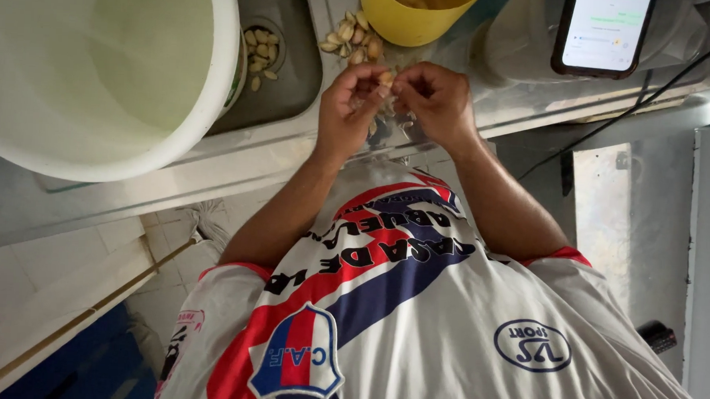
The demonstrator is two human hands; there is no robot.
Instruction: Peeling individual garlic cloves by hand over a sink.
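Two hands meet at the counter edge, left hand (349,103) and right hand (437,102), fingertips pinched together on one small pale garlic clove (386,78) held between them, so both are closed on it. Right behind, at 12 o'clock, sits a loose pile of cloves (351,38) touching a yellow bowl (406,25) with more pale pieces inside, can't tell exactly what. At 10 o'clock a small round tub (262,50) in the sink holds peeled cloves. Further at 9 o'clock there's a big white bucket (209,73) with pale liquid. Phone (604,33) leans at 2 o'clock, screen lit.
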